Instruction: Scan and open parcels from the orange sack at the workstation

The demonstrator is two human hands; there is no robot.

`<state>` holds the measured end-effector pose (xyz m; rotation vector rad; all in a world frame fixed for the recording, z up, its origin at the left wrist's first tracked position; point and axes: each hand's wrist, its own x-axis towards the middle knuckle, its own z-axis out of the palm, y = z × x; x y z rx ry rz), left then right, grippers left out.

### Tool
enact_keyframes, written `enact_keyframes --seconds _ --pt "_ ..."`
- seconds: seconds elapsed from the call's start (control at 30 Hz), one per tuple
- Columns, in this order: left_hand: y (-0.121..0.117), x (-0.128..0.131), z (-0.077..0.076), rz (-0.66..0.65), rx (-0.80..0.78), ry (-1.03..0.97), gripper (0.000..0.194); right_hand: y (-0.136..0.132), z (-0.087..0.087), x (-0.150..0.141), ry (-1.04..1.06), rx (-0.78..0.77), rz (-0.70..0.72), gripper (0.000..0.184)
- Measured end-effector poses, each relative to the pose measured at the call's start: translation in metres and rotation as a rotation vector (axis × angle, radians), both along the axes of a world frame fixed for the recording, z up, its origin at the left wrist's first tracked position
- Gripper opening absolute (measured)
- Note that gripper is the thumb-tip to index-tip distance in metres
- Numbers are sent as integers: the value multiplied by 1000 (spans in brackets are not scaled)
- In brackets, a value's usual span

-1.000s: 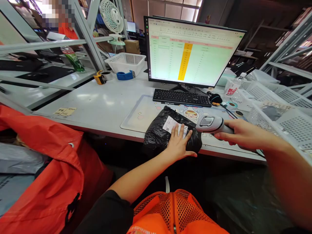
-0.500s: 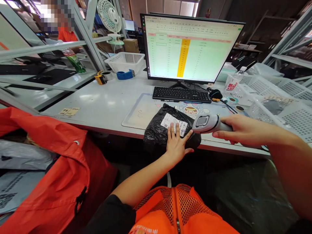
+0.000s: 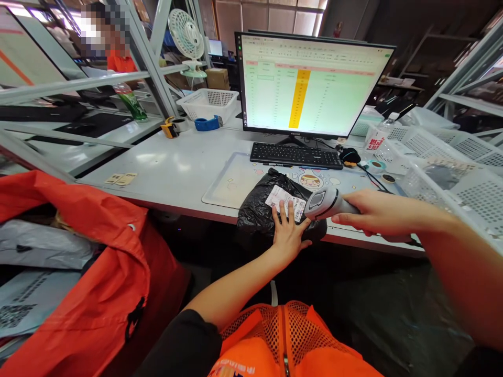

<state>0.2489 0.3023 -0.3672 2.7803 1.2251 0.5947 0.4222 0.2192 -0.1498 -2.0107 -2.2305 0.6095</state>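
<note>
A black plastic parcel (image 3: 257, 209) lies at the table's front edge, partly over a patterned desk mat (image 3: 223, 186). On its top is a white shipping label (image 3: 281, 198) with barcodes. My left hand (image 3: 287, 235) rests on the parcel with fingers spread, its fingertips over the label's lower edge. In my right hand (image 3: 373, 212) is a grey-and-white barcode scanner (image 3: 324, 203), gripped by its handle. The scanner's head is tilted down beside the right end of the label.
Behind the parcel stand a black keyboard (image 3: 294, 155) and a monitor (image 3: 310, 89) showing a spreadsheet. White baskets (image 3: 471, 193) line the right side. A red bag (image 3: 129, 251) holding several parcels is at the left. A person in orange (image 3: 120, 62) is beyond the metal frame.
The scanner in my right hand has moved slightly left and down, closer to the label. My left hand stays spread on the parcel. The view has shifted a little.
</note>
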Motion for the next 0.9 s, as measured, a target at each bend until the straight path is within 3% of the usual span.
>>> enact_keyframes --seconds 0.1,0.2,0.33,0.43,0.5,0.57,0.67,0.73,0.83,0.9 --pt "-2 0 -5 -9 11 -19 98 12 -12 14 -3 -35 -49 57" --pt "1 -5 -9 -33 44 -63 110 41 -41 52 -151 170 -170 49" --pt "17 -28 -3 -143 54 -56 119 88 -96 115 -428 374 -552 51" --pt "36 -53 2 -217 53 62 140 107 -131 148 -451 359 -770 53" --pt "46 -65 0 -215 81 137 152 112 -142 159 -442 337 -837 56" --pt "50 -70 -5 -182 121 181 152 116 -141 160 -433 329 -868 61" --pt "47 -72 -7 -134 139 195 139 131 -123 146 -422 435 -826 64" --pt "43 -71 -3 -136 109 187 132 153 -110 133 -398 517 -688 58" --pt "43 -72 1 -151 70 161 124 199 -103 120 -337 427 -556 50" --pt "43 -72 0 -151 71 138 125 227 -105 117 -314 368 -547 54"
